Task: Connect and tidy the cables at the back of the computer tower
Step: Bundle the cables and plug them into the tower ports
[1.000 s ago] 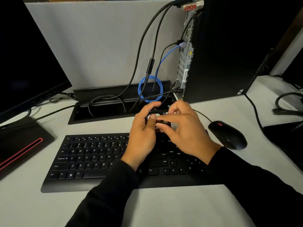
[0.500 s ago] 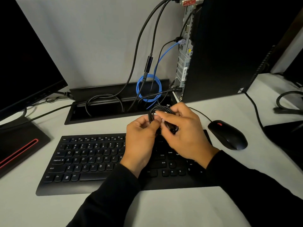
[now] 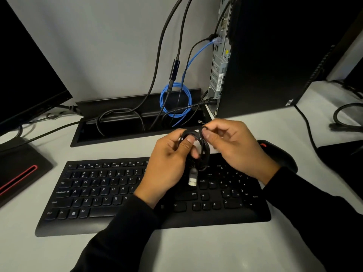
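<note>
Above the keyboard, both hands hold a coiled black cable (image 3: 203, 152). My left hand (image 3: 167, 165) grips the coil with thumb and fingers curled round it. My right hand (image 3: 233, 146) pinches the coil's top loop. A silver USB plug (image 3: 192, 177) dangles from the coil's bottom. The black computer tower (image 3: 275, 55) stands at the back right, its rear panel (image 3: 220, 61) facing left. A blue network cable (image 3: 196, 55) and black cables are plugged into it. The blue cable's spare length hangs in a coil (image 3: 175, 100).
A black keyboard (image 3: 102, 191) lies under my hands on the white desk (image 3: 196, 250). A black mouse (image 3: 279, 156) sits to the right. An open cable tray (image 3: 121, 130) runs behind the keyboard. A monitor (image 3: 25, 71) stands left, more cables (image 3: 345, 118) far right.
The coil has been lifted and turned upright between my hands, and the USB plug now hangs free below it. My view has moved closer to the desk.
</note>
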A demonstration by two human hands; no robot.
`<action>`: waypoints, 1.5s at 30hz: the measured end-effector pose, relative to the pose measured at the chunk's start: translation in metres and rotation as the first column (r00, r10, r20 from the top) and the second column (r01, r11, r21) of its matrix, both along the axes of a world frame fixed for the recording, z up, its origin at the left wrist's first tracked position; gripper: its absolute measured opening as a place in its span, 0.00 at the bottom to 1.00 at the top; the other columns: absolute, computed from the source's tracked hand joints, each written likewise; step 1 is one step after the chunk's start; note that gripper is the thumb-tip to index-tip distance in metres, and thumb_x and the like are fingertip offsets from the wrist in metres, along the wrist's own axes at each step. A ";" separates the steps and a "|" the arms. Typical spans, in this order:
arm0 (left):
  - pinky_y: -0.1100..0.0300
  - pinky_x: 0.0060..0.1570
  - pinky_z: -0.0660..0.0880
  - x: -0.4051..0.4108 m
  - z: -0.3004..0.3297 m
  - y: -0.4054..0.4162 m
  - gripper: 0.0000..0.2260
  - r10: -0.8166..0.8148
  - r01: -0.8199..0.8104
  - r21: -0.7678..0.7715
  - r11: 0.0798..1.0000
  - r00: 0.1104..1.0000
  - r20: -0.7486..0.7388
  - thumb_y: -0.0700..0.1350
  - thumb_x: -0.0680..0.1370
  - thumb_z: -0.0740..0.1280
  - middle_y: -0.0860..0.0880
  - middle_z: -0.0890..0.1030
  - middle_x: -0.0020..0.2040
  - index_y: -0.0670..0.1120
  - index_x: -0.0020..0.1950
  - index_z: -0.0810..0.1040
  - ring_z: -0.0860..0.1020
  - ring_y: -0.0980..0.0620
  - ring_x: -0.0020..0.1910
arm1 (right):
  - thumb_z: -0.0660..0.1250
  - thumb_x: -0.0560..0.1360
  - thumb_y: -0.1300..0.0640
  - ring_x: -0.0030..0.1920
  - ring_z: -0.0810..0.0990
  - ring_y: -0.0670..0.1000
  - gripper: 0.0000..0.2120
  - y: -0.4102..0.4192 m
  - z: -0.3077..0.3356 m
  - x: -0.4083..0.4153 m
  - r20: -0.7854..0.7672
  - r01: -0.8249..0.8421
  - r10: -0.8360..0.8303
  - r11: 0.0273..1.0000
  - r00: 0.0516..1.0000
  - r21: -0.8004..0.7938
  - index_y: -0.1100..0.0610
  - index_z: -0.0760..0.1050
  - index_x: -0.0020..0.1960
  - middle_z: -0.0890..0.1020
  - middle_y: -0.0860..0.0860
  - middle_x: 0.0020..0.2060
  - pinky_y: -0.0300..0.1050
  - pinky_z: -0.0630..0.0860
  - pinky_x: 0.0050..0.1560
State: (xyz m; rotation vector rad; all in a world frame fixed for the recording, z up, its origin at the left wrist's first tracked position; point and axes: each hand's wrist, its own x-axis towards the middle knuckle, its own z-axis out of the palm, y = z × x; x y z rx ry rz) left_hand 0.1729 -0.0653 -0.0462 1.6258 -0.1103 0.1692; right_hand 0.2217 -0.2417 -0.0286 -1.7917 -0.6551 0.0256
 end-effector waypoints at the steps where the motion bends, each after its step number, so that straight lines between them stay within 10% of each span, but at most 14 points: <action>1: 0.57 0.35 0.73 0.001 0.000 0.002 0.09 0.028 -0.029 -0.038 0.999 0.999 -0.027 0.40 0.85 0.62 0.50 0.74 0.31 0.45 0.51 0.81 0.74 0.53 0.31 | 0.67 0.82 0.62 0.41 0.78 0.47 0.06 -0.002 -0.002 0.004 0.028 0.092 -0.091 0.995 0.995 -0.025 0.56 0.82 0.49 0.82 0.49 0.38 0.47 0.77 0.45; 6: 0.62 0.39 0.76 0.004 0.011 0.013 0.07 -0.181 0.039 -0.585 0.810 0.966 -0.187 0.41 0.82 0.62 0.52 0.63 0.27 0.41 0.49 0.79 0.64 0.53 0.32 | 0.63 0.84 0.62 0.46 0.82 0.54 0.09 -0.002 -0.002 0.005 -0.382 0.152 -0.042 0.953 0.923 0.262 0.59 0.77 0.45 0.80 0.55 0.40 0.57 0.82 0.56; 9: 0.62 0.35 0.75 0.001 0.015 0.013 0.10 -0.284 0.036 -0.707 0.706 0.929 -0.237 0.46 0.80 0.64 0.52 0.58 0.29 0.41 0.50 0.80 0.65 0.55 0.29 | 0.61 0.84 0.61 0.33 0.74 0.47 0.09 0.005 0.008 0.000 -0.499 0.152 0.093 0.890 0.862 0.429 0.58 0.74 0.45 0.72 0.48 0.31 0.49 0.81 0.42; 15: 0.67 0.25 0.65 0.006 0.017 0.029 0.18 -0.111 -0.157 -0.637 0.755 0.926 -0.360 0.52 0.86 0.58 0.52 0.60 0.31 0.41 0.49 0.80 0.58 0.57 0.25 | 0.70 0.77 0.52 0.31 0.69 0.44 0.08 -0.011 0.011 0.007 -0.369 0.281 -0.152 0.902 0.917 0.327 0.55 0.81 0.42 0.78 0.46 0.33 0.41 0.71 0.34; 19: 0.68 0.27 0.60 0.008 0.007 0.024 0.16 0.060 -0.159 -0.417 0.895 0.969 -0.242 0.48 0.87 0.56 0.54 0.61 0.28 0.44 0.45 0.76 0.58 0.58 0.26 | 0.69 0.80 0.53 0.42 0.80 0.50 0.10 -0.005 0.007 0.006 -0.175 0.187 -0.152 0.962 0.973 0.201 0.51 0.79 0.40 0.81 0.51 0.37 0.51 0.79 0.50; 24: 0.67 0.28 0.63 0.005 0.005 0.015 0.18 0.135 -0.154 -0.209 0.966 0.986 -0.099 0.48 0.87 0.56 0.56 0.61 0.27 0.52 0.40 0.77 0.58 0.57 0.26 | 0.68 0.82 0.59 0.35 0.77 0.43 0.06 0.005 0.007 -0.004 0.096 0.130 -0.130 0.991 0.987 0.013 0.55 0.82 0.49 0.79 0.44 0.33 0.39 0.75 0.41; 28: 0.67 0.32 0.63 0.005 0.009 0.017 0.15 0.054 -0.059 -0.197 0.979 0.998 -0.030 0.48 0.86 0.57 0.56 0.61 0.30 0.54 0.47 0.82 0.57 0.56 0.30 | 0.71 0.81 0.55 0.42 0.83 0.55 0.05 0.000 0.008 -0.001 0.182 0.262 -0.270 0.963 0.946 0.065 0.49 0.85 0.54 0.86 0.48 0.40 0.54 0.80 0.45; 34: 0.67 0.30 0.63 0.002 0.009 0.011 0.14 0.093 -0.093 -0.116 0.989 0.996 0.001 0.41 0.87 0.55 0.59 0.64 0.30 0.48 0.52 0.81 0.61 0.59 0.29 | 0.76 0.77 0.58 0.31 0.72 0.42 0.03 0.007 0.019 -0.013 0.527 0.242 -0.159 0.966 0.835 -0.091 0.56 0.88 0.47 0.77 0.38 0.31 0.34 0.65 0.34; 37: 0.66 0.30 0.63 -0.002 0.012 -0.001 0.13 0.049 -0.042 -0.105 0.994 0.997 0.058 0.40 0.87 0.56 0.59 0.65 0.30 0.45 0.49 0.79 0.61 0.58 0.29 | 0.76 0.75 0.57 0.31 0.74 0.48 0.04 0.016 0.006 -0.017 0.667 0.374 -0.155 0.906 0.729 -0.198 0.57 0.87 0.44 0.78 0.49 0.32 0.45 0.71 0.32; 45: 0.57 0.35 0.65 -0.007 0.017 -0.016 0.14 -0.098 0.116 -0.180 0.977 0.989 0.107 0.41 0.86 0.56 0.59 0.66 0.30 0.45 0.58 0.81 0.62 0.56 0.29 | 0.71 0.72 0.65 0.44 0.80 0.45 0.17 0.018 0.015 -0.021 0.252 0.433 -0.377 0.873 0.891 -0.225 0.53 0.68 0.54 0.80 0.49 0.48 0.34 0.75 0.38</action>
